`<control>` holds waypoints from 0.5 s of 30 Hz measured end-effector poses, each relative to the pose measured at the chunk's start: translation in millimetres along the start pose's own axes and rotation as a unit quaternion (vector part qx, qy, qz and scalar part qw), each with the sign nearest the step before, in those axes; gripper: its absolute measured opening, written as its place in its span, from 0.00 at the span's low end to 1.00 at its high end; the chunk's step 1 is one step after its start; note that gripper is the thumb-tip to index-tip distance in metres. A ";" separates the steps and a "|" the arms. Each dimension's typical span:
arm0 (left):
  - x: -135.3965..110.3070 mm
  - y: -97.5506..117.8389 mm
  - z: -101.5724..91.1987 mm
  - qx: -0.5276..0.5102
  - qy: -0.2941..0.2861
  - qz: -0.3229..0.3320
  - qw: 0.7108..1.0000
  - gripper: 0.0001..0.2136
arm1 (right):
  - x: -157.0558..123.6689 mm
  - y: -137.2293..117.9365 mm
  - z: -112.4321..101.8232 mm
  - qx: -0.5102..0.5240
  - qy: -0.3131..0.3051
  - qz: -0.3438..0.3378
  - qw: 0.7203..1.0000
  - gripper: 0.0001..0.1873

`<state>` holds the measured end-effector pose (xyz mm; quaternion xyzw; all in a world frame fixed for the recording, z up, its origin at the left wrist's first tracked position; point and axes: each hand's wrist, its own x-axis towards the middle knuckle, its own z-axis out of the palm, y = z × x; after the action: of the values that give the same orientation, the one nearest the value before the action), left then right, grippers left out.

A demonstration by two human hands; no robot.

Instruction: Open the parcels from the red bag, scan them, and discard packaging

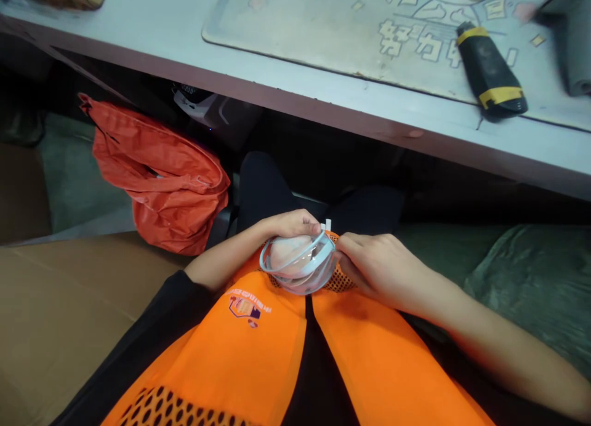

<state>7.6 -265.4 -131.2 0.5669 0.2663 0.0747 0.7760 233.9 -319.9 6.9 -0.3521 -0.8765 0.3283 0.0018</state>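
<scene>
Over my lap is a small round clear case (310, 267) with light blue bands around its rim. Something pale and rounded shows through its side, but I cannot make out what it is. My left hand (294, 224) is closed on the far left of the case, its thumb at the blue rim. On the other side, my right hand (381, 263) pinches the right edge of the rim with thumb and forefinger. A small white tab stands up from the rim between the two hands.
A grey-white table (295, 93) runs across in front of me, with a printed mat (314, 26) and a black and yellow handheld device (492, 72). An orange bag (161, 173) hangs below, at left. Cardboard (83, 309) lies left; dark green sacking (530, 284) lies right.
</scene>
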 end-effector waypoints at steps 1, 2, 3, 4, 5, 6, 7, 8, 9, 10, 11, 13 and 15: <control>-1.2 -2.9 0.1 0.005 0.015 -0.006 1.000 0.40 | 0.6 -2.3 5.2 -0.017 0.008 0.006 1.000 0.12; -2.6 -4.9 0.4 0.009 0.037 -0.012 0.999 0.41 | 2.0 -3.7 10.0 -0.031 0.021 0.012 0.999 0.12; -4.1 -5.9 1.3 0.012 0.064 -0.019 0.998 0.41 | 4.6 -3.8 14.1 -0.045 0.043 0.021 0.998 0.12; -5.7 -5.6 2.8 0.012 0.097 -0.026 0.995 0.41 | 8.5 -2.2 17.1 -0.059 0.072 0.035 0.995 0.12; -7.2 -4.0 5.0 0.009 0.136 -0.034 0.990 0.41 | 13.7 1.3 18.7 -0.074 0.105 0.058 0.990 0.13; -8.7 -1.1 7.7 0.003 0.177 -0.041 0.983 0.41 | 19.8 6.6 18.8 -0.088 0.138 0.086 0.983 0.13; -10.4 2.9 10.5 -0.006 0.221 -0.044 0.974 0.40 | 26.5 13.3 17.4 -0.096 0.162 0.113 0.976 0.14; -12.3 7.6 13.1 -0.017 0.262 -0.038 0.964 0.38 | 33.2 20.8 14.8 -0.094 0.173 0.135 0.971 0.14; -14.5 12.8 14.9 -0.028 0.289 -0.021 0.957 0.36 | 39.5 28.5 11.5 -0.083 0.168 0.145 0.972 0.14; -17.3 18.1 15.6 -0.036 0.297 0.005 0.954 0.33 | 44.8 35.6 8.2 -0.062 0.149 0.141 0.977 0.13; -20.3 22.9 14.9 -0.041 0.282 0.036 0.958 0.30 | 49.1 41.5 5.4 -0.032 0.120 0.125 0.984 0.13; -26.3 29.9 10.5 -0.050 0.207 0.090 0.973 0.28 | 54.0 48.6 3.6 0.037 0.066 0.074 0.994 0.13; -30.5 30.9 5.5 -0.069 0.152 0.112 0.980 0.28 | 55.1 49.9 7.1 0.094 0.053 0.021 0.994 0.13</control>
<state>-9.7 -272.1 -91.6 0.5201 0.3100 0.2647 0.7506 221.6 -263.2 -40.0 -0.3854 -0.8330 0.3898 0.0744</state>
